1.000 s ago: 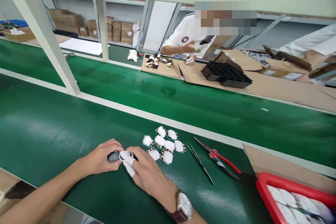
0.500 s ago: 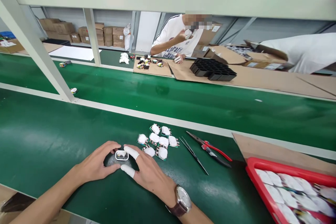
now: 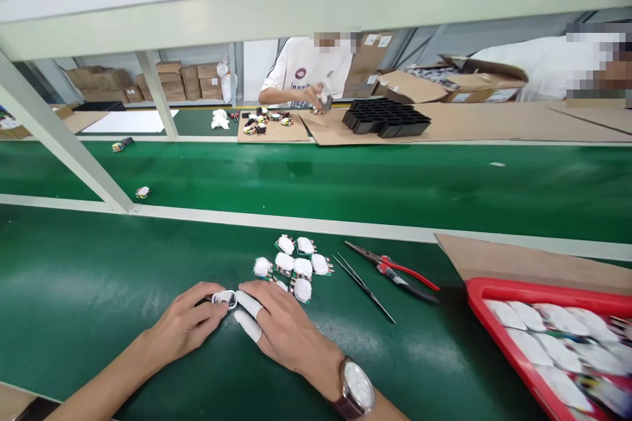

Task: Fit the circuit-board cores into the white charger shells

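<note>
A small white oval casing [image 3: 225, 298], with dark parts inside its opening, is between my hands just above the green bench. My left hand [image 3: 190, 319] pinches its left side between thumb and fingers. My right hand [image 3: 284, 325], with white finger cots on thumb and index finger and a wristwatch, closes on its right edge. Beyond the right hand lie several small circuit boards topped with white pads [image 3: 302, 268]; the hand partly covers the nearest. Tweezers [image 3: 364, 288] and red-and-black long-nose pliers [image 3: 392, 271] rest to their right.
A red tray [image 3: 498, 335] of white-padded boards stands at the right, beside cardboard [image 3: 486, 260]. Past a pale rail [image 3: 276, 222] runs a green belt [image 3: 345, 177] with a slanted post [image 3: 64, 138]. Across it, a person in a white shirt works near a black divided tray [image 3: 388, 118].
My left fingers have closed onto the casing, which now looks tilted. The right fingertips stay at its right edge. The view has shifted, and the person opposite has lowered their hands.
</note>
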### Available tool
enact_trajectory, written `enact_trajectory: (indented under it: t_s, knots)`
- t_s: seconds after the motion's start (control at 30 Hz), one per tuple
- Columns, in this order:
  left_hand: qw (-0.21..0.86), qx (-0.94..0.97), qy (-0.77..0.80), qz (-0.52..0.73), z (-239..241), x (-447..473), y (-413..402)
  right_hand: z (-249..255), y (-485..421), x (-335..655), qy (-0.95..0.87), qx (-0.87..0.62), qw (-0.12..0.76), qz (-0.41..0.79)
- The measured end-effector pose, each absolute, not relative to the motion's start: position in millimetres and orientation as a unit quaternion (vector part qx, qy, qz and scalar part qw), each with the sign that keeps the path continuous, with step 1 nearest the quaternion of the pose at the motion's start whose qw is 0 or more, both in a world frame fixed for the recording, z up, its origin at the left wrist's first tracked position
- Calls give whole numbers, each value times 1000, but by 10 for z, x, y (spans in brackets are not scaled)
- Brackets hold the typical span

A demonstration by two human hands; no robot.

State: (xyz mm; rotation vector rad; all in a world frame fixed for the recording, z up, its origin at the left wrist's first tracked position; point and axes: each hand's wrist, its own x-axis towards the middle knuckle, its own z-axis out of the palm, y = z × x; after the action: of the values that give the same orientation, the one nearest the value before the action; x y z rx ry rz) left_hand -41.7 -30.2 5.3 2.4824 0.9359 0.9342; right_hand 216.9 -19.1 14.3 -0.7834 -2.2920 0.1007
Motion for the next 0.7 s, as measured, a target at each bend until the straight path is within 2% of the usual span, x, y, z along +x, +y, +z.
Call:
enact_trajectory:
  t_s: [0.13, 0.3, 0.43, 0.6, 0.7]
  knots:
    - [157, 850, 385, 322, 135, -471, 78, 36, -276, 2100, -899, -271, 342, 23]
    - [71, 776, 525, 342, 295, -661, 1280, -199, -341, 1993, -926, -248, 285, -12]
    - [38, 721, 601, 342, 248, -737, 2007, -295, -317, 1999, -938, -232, 259, -15]
    - [-7, 680, 661, 316, 126, -930, 2111, -304, -282, 2004, -926, -251, 280, -22]
    - [-29, 636, 706, 309, 200, -1226, 2056, -219, -164, 2050, -898, -316, 304, -40]
